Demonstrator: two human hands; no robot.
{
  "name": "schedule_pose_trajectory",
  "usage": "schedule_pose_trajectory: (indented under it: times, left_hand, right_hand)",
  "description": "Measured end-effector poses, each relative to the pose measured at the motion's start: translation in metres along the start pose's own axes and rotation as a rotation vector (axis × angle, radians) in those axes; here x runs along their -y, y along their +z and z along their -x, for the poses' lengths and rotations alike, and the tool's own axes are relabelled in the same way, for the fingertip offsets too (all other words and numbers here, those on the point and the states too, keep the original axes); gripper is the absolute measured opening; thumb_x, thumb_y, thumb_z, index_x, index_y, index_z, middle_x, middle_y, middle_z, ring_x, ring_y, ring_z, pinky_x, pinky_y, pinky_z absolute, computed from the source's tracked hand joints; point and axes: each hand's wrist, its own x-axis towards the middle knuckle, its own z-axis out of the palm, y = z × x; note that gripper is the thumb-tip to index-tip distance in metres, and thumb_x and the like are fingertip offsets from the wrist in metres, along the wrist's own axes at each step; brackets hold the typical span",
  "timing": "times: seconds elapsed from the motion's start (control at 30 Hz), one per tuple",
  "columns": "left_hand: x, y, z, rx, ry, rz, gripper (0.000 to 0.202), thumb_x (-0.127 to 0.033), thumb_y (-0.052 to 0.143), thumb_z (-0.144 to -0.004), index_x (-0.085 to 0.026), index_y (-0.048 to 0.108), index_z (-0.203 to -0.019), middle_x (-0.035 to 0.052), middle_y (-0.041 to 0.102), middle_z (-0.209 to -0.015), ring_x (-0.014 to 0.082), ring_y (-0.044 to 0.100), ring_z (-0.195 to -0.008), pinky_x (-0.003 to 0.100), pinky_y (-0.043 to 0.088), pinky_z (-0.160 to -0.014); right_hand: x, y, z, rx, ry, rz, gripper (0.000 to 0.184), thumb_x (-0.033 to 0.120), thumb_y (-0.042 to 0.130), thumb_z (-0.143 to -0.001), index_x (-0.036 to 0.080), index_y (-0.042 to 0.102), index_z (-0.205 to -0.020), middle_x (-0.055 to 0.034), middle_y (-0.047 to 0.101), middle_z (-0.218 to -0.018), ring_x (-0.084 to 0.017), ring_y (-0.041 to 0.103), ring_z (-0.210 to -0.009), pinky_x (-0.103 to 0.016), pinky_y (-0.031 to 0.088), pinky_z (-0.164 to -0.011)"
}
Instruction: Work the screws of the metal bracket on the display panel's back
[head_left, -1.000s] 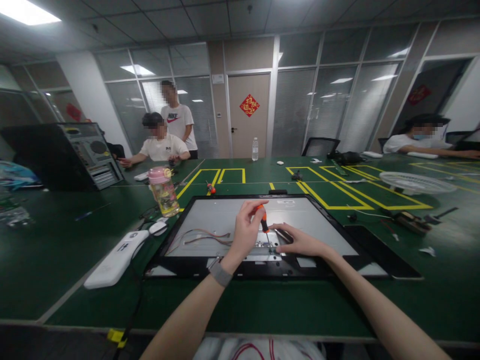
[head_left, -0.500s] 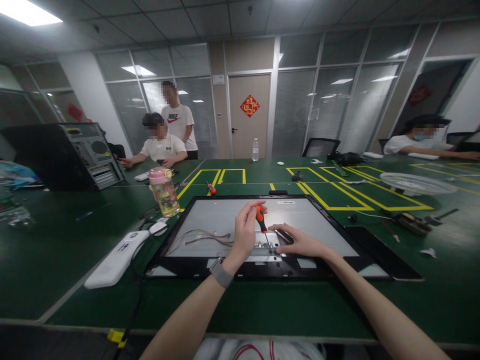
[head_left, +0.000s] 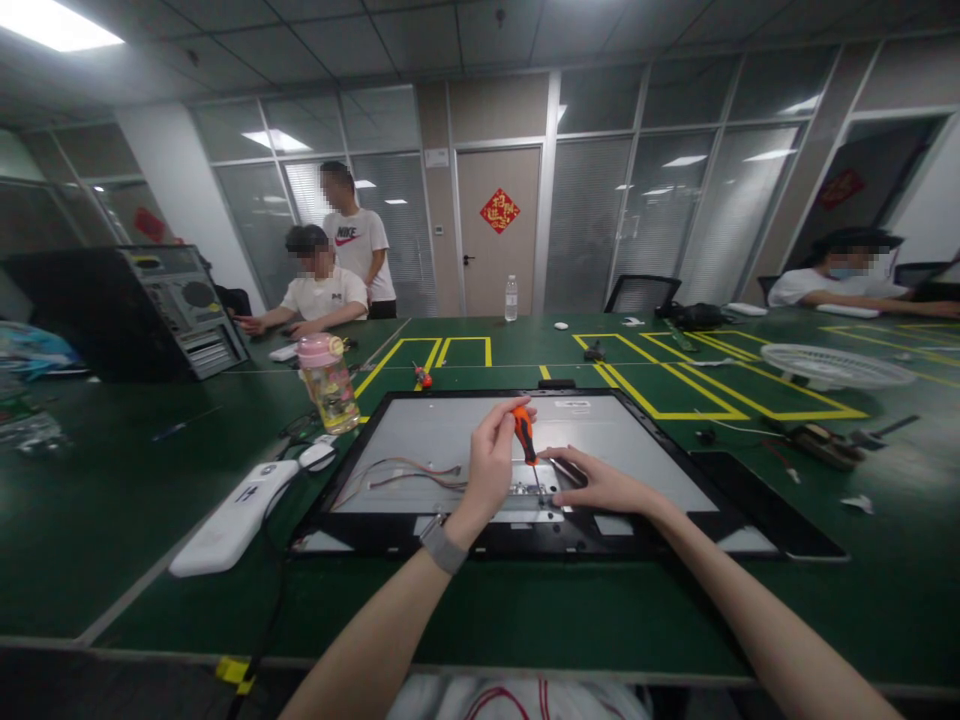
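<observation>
A flat display panel [head_left: 637,440] lies with its grey metal back up and a black frame around it. My left hand [head_left: 491,460] grips the orange and black handle of a screwdriver [head_left: 524,432] from above. Its thin shaft slants down to a small metal bracket [head_left: 551,482] near the panel's front edge; the exact tip contact is too small to make out. My right hand [head_left: 600,484] rests beside the bracket, thumb and fingers spread, the thumb close to the screwdriver tip. Thin coloured wires [head_left: 405,475] run across the panel to the left.
Left of the panel are a white handheld device [head_left: 232,520] with a cable and a pink-lidded bottle [head_left: 328,385]. A black slab [head_left: 769,505] lies to the right. Farther off stand a computer case [head_left: 127,310] and a water bottle [head_left: 511,300]. Several people are around the table.
The screwdriver handle has turned and shifted slightly to the right in my left hand. My right hand has hardly moved. A seated person across the table has moved an arm.
</observation>
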Motion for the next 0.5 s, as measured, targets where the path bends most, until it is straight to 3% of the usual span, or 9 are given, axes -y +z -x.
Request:
schedule_pose_trajectory:
  times: [0.23,0.37,0.5]
  left_hand:
    - [-0.0005,0.0003,0.0002,-0.009,0.107,-0.114,0.018,-0.025,0.056,-0.085,-0.019,0.069,-0.097,0.005,0.056,-0.094,0.014,0.056,-0.084,0.026,0.046,-0.079]
    - [-0.0025,0.0003,-0.0004,0.025,0.07,-0.042,0.025,-0.023,0.045,-0.09,-0.018,0.067,-0.101,0.0068,0.061,-0.098,0.0159,0.059,-0.09,0.03,0.046,-0.084]
    - [-0.0024,0.0012,-0.0002,0.031,0.054,-0.019,0.022,-0.026,0.052,-0.087,-0.018,0.067,-0.101,0.006,0.061,-0.094,0.0147,0.06,-0.084,0.028,0.047,-0.079]
  right_hand:
    - [0.003,-0.0006,0.0009,0.009,-0.001,-0.009,0.067,0.049,0.068,-0.072,0.023,0.047,-0.13,-0.0077,0.051,-0.132,-0.028,0.046,-0.122,-0.041,0.034,-0.106]
    - [0.0054,-0.001,0.0011,0.006,0.012,-0.009,0.066,0.049,0.068,-0.072,0.025,0.048,-0.13,-0.0068,0.051,-0.132,-0.028,0.047,-0.12,-0.042,0.035,-0.105]
    - [0.0062,-0.0015,0.0014,0.006,-0.001,-0.009,0.065,0.049,0.068,-0.072,0.026,0.049,-0.129,-0.0063,0.052,-0.131,-0.028,0.047,-0.12,-0.043,0.035,-0.105]
